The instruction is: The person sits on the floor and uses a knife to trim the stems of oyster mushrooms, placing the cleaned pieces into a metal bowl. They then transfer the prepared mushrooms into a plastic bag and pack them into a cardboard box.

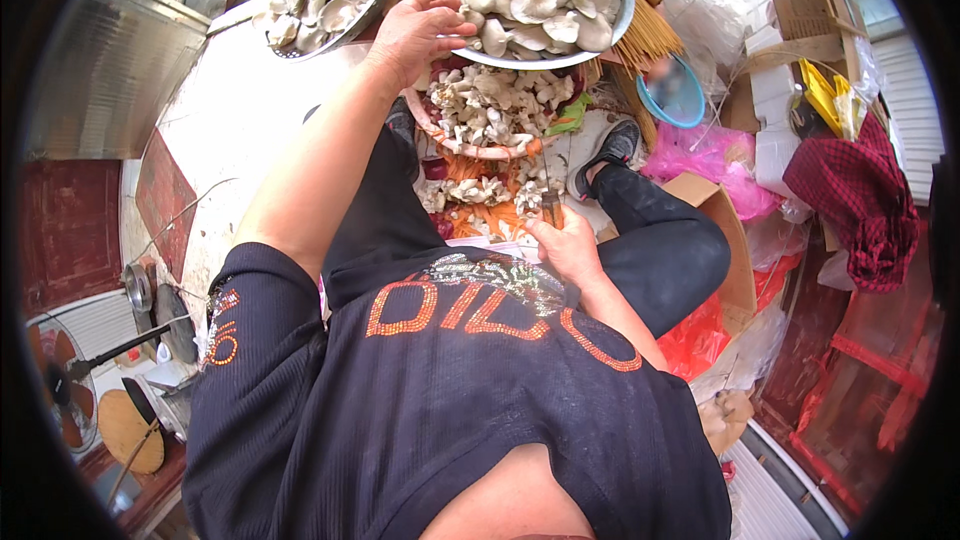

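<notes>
My left hand (424, 34) is raised at the left rim of a wide metal basin (540, 62), fingers apart, with nothing visible in it. Oyster mushrooms (534, 6) are heaped in that basin. Low in front of my lap, my right hand (568, 241) grips the wooden handle of a knife (553, 208); its thin blade points away from me and is hard to make out. Between my feet sits a pale pink basket (480, 150) piled with mushroom stem pieces (495, 105). More mushroom pieces (476, 191) lie nearer me, among orange shreds (487, 221).
At the upper left stands a perforated colander (300, 56) of oyster mushrooms. A straw broom (649, 26) and a blue plastic basin (694, 112) are to the right. Beyond my right knee are a cardboard box (731, 247), plastic bags (697, 337) and a checked cloth (855, 202).
</notes>
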The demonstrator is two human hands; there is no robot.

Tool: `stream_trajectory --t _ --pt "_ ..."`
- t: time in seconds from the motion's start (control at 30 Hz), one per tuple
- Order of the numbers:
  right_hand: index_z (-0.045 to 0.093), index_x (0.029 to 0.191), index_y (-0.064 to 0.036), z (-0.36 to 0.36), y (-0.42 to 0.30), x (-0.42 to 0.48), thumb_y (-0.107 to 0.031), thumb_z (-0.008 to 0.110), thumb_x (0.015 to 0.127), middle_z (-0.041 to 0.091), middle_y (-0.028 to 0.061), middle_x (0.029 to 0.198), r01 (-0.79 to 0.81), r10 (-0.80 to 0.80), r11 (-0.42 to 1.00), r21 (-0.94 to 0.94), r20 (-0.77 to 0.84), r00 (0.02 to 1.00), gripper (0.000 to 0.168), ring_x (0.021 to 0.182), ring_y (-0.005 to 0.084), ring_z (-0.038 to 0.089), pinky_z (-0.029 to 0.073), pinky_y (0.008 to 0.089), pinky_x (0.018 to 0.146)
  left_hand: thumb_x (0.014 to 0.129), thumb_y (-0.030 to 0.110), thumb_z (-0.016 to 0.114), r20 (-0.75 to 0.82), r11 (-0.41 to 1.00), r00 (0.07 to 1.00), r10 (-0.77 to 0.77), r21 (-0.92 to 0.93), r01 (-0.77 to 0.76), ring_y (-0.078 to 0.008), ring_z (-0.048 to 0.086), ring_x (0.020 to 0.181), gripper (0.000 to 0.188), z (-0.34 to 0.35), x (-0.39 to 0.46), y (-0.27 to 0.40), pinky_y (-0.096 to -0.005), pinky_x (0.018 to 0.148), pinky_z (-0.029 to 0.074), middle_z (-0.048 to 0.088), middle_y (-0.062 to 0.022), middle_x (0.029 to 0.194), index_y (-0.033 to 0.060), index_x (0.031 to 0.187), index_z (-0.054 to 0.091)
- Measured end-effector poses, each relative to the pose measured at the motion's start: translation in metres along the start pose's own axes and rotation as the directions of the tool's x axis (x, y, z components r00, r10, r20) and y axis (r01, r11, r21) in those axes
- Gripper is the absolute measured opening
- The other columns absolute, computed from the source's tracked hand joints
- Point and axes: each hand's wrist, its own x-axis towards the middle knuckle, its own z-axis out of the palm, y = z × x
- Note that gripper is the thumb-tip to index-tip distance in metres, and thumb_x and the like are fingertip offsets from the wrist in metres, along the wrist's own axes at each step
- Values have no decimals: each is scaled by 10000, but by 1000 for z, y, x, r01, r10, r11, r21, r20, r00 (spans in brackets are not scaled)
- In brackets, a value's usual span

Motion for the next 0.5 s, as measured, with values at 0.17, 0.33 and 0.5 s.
stream_trajectory --t 0.17,0.33,0.5 --pt "566 801 -29 -4 12 3 -126 634 787 543 -4 605 -51 52 994 -92 14 999 119 466 67 486 394 222 434 816 32 555 -195 974 954 228 39 -225 -225 663 863 394 -72 -23 8 -276 706 547 555 -153 1160 -10 1206 523" --pt "575 855 -24 -5 16 7 -61 619 752 543 1 635 -97 100 989 -109 22 995 118 462 72 488 394 221 441 772 125 666 -648 948 716 260 314 -60 -233 618 957 474 -191 -76 -37 -307 789 518 572 -156 1134 5 1210 528" --pt "566 882 -30 -2 16 10 -48 608 765 565 18 707 -145 147 985 -97 7 989 126 475 78 488 396 224 449 612 371 818 -712 473 637 296 689 550 -319 470 1189 868 -240 -129 -120 -383 1002 395 470 -208 1285 70 1325 426"
